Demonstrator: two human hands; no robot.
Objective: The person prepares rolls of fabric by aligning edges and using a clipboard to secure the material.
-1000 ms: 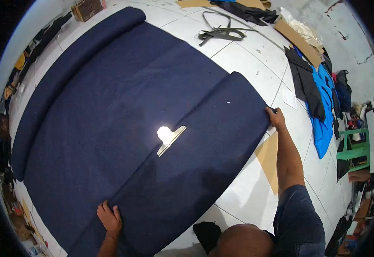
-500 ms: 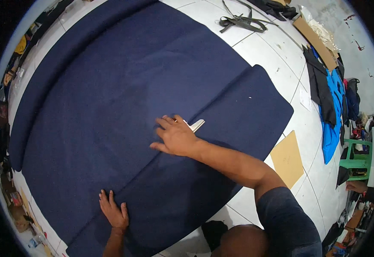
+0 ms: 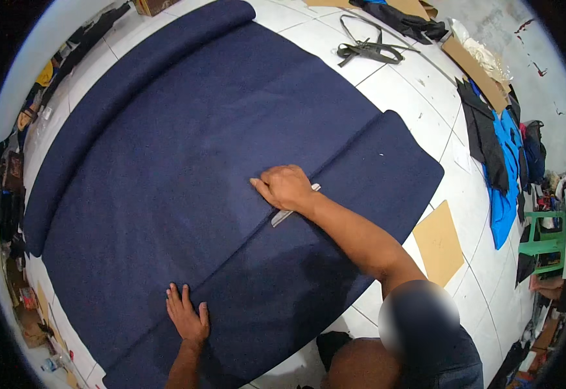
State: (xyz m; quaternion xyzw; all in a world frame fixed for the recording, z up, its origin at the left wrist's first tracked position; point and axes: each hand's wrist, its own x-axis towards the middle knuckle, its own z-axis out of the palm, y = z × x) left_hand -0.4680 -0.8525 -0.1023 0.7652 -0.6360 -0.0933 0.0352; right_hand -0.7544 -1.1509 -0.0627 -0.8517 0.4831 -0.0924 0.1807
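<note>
A large sheet of dark navy fabric (image 3: 166, 155) lies on the floor, one section folded over along a diagonal edge. My left hand (image 3: 187, 316) rests flat on this fold line at the lower left, fingers stretched out and holding nothing. Farther up the same line, my right hand (image 3: 285, 186) is closed over a flat, pale, narrow strip (image 3: 282, 218). The strip's ends show on both sides of the hand; its middle is hidden, and I cannot tell its exact kind.
The fabric's far left side ends in a thick roll (image 3: 95, 123). White floor tiles (image 3: 419, 84) surround it. At the right lie a tan card sheet (image 3: 440, 243), black and blue cloth (image 3: 505, 201) and a green plastic stool (image 3: 545, 243). Dark straps (image 3: 372, 50) lie at the back.
My right hand has gone from spread fingers to a closed grip, and the pale strip now lies beneath it at a different angle. My left hand stays flat; the view has shifted slightly.
</note>
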